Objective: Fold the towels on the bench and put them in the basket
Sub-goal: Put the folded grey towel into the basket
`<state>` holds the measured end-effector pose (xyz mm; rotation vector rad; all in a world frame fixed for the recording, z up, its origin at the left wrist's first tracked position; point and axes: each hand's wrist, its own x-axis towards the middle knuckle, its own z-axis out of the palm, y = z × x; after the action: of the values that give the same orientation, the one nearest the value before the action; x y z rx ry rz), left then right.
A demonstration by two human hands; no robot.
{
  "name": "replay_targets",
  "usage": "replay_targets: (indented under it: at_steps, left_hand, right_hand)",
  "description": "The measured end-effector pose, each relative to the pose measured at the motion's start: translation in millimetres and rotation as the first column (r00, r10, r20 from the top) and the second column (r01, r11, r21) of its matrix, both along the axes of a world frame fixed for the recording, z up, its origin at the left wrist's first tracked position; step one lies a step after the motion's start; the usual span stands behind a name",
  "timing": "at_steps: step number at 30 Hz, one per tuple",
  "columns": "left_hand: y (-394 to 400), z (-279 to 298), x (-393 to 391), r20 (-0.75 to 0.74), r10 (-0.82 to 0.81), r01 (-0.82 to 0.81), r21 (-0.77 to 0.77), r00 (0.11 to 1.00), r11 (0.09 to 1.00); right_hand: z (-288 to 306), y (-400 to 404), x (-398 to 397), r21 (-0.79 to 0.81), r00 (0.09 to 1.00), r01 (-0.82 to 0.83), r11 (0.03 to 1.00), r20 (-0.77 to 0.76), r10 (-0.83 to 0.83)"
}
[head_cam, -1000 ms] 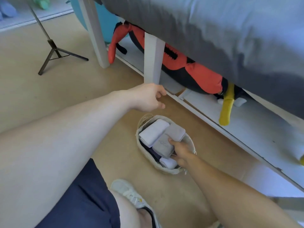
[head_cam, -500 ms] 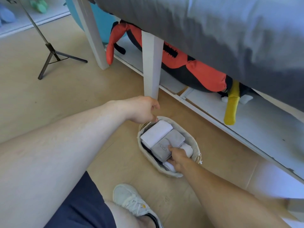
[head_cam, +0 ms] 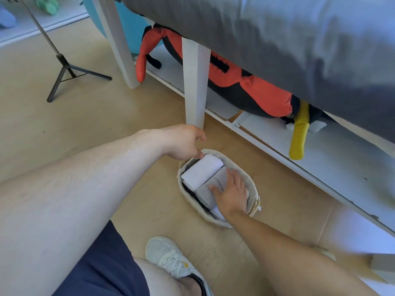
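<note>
- Woven basket (head_cam: 253, 190): oval, pale, on the tan floor just in front of the white bench leg (head_cam: 195, 86); small looped handle on its right end.
- White folded towel (head_cam: 202, 173): in the basket's left half, lying lengthwise, uppermost on that side.
- Grey folded towel (head_cam: 206, 194): in the basket, pressed alongside the white folded towel on its right; faint embossed mark on its top face.
- Further white cloth (head_cam: 218, 213): a corner visible at the basket's near end, below the grey folded towel; dark fabric in the gaps beneath, kind not discernible.
- Right hand (head_cam: 232, 194): palm down, fingers straight and spread, lying flat on the grey folded towel; nothing grasped.
- Left hand (head_cam: 182, 142): above the basket's far-left rim, fingers curled downward, fingertips at or just beside the end of the white folded towel; contact and grasp cannot be told.
- Bench cushion (head_cam: 277, 39): grey, filling the upper right.
- Plush toy (head_cam: 252, 86): red and black with a yellow limb, on the white lower shelf (head_cam: 320, 154) under the bench.
- Tripod (head_cam: 64, 69): black, standing on the floor at upper left.
- White sneaker (head_cam: 168, 257): on the floor near the basket, beside dark blue shorts (head_cam: 102, 268).
</note>
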<state>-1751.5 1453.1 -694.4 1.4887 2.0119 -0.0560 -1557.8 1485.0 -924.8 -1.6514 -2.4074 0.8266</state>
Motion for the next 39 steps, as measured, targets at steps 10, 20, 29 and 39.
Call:
replay_targets:
  at_steps: [10, 20, 29, 39]
  left_hand:
    - [-6, -6, -3, -0.019, 0.012, -0.012, -0.04, 1.0, 0.999]
    - [-6, -8, -1, -0.034, -0.006, 0.004, -0.066, 0.999, 0.998]
    - [-7, -6, -1, -0.033, -0.011, 0.008, -0.077, 0.999, 0.997]
    - [-8, -1, 0, -0.041, -0.007, 0.003, -0.079, 0.999, 0.997]
  right_hand:
    - [-9, 22, -26, -0.206, 0.795, -0.495, 0.844, 0.286, 0.536]
    - [-15, 17, -17, -0.098, 0.886, -0.429, 0.898, 0.149, 0.439]
    - [-24, 18, -10, -0.137, 0.92, -0.292, 0.946, 0.23, 0.317]
    - [-10, 33, -11, -0.098, 0.918, -0.334, 0.937, 0.191, 0.347]
